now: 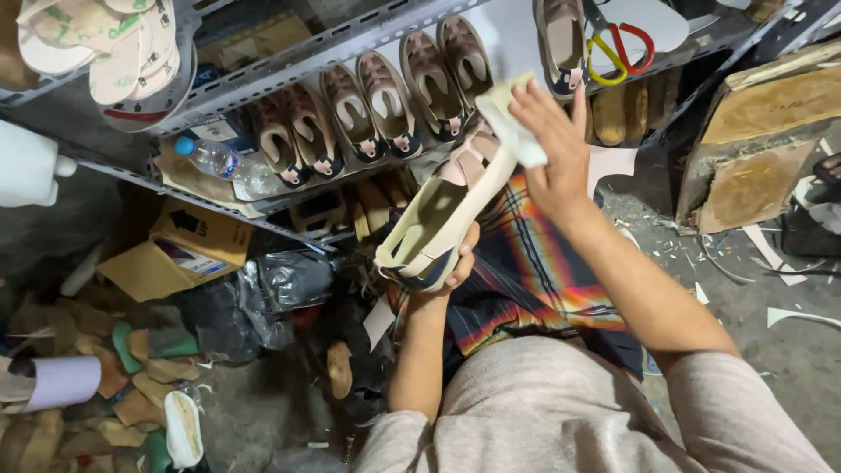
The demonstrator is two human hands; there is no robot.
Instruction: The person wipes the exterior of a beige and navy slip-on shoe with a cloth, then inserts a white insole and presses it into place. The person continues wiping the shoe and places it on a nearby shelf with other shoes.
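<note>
My left hand [455, 267] grips the heel end of a cream sandal [442, 215] with pink straps and a dark edge, sole side up and tilted away from me. My right hand [552, 144] presses a pale folded cloth [510, 123] against the sandal's toe end. Both forearms reach out over my lap, which is covered by a plaid cloth [526, 271].
A metal shelf [289, 66] ahead carries a row of several matching sandals [385, 105], red-handled scissors [618, 48] and a plastic bottle [219, 162]. Cardboard boxes [180, 250], black bags and shoe lasts [149, 368] litter the floor at left. A worn wooden block [758, 149] stands at right.
</note>
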